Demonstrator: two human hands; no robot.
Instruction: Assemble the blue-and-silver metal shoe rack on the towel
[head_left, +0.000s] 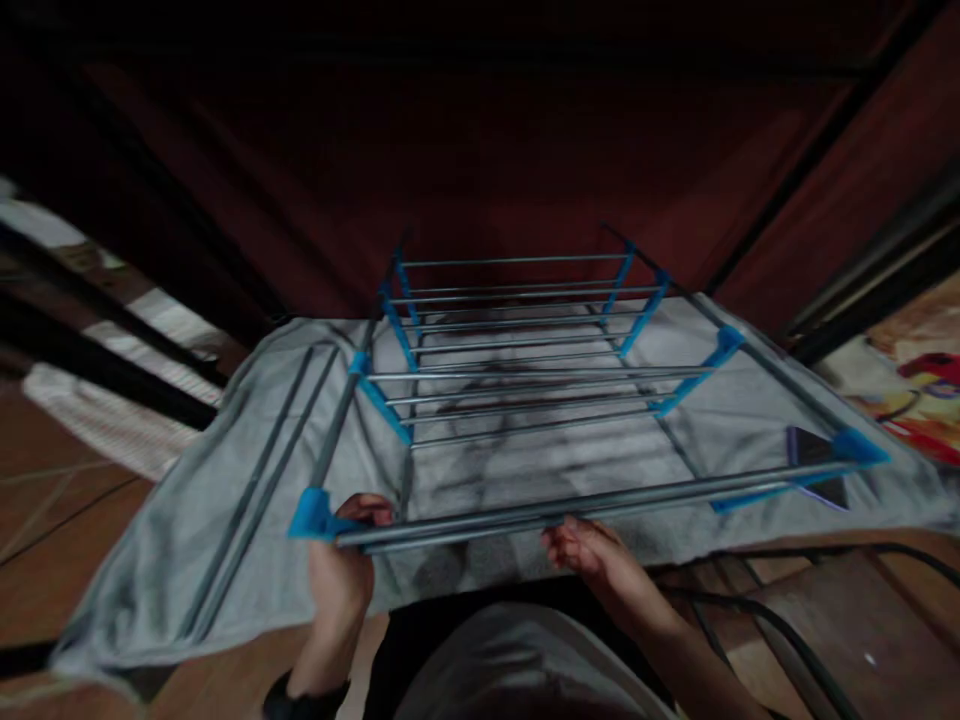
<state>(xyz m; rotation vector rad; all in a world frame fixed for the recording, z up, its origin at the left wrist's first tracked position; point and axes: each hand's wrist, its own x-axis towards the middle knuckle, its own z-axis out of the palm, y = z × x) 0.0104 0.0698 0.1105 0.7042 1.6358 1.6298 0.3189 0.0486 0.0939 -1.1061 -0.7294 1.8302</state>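
A rack of grey metal tubes with blue plastic brackets [686, 385], shaped like a shoe rack, lies on a grey cloth [517, 465]. Its nearest row of tubes [465, 525] runs crosswise in front of me. My left hand [349, 545] has its fingers curled around the blue bracket [315, 515] at the near left corner; part of that bracket is hidden by the fingers. Around the middle of the near tubes, my right hand [581, 545] is closed, its bent fingertips pinching the lower tube from below.
Two loose tubes [259, 490] lie on the cloth left of the rack. A dark phone-like object [817, 465] rests under the right side. Behind stands a dark red panel [487, 150]. At lower right is a chair with a black frame [795, 610].
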